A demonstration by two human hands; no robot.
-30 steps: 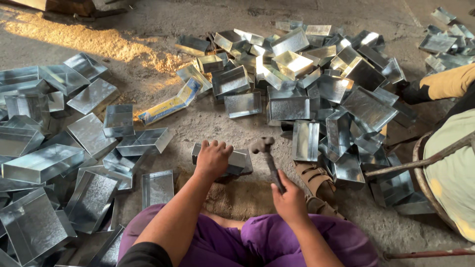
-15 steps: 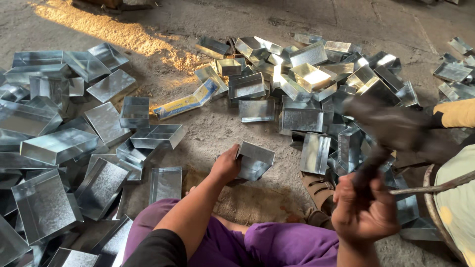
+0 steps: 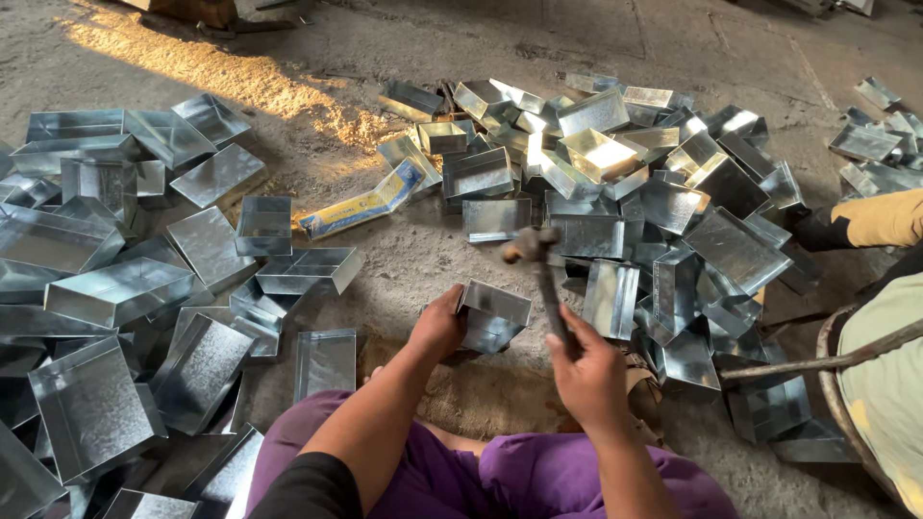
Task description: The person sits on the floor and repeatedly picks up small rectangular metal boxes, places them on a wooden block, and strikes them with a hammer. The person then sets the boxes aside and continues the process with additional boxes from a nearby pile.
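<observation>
Hammer back over work, swung in from raised position at right half second ago. Right hand clamped round handle, head above tray. Left hand still grips left edge of small galvanised metal tray, tilted, shiny grey, on ground ahead of purple-clad knees. Dusty concrete floor; heaps of similar trays left and beyond; sunlight patch upper left.

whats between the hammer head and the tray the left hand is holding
Nothing. In the head view the hammer head hangs above the metal tray gripped by the left hand; only bare sandy floor shows behind.
</observation>
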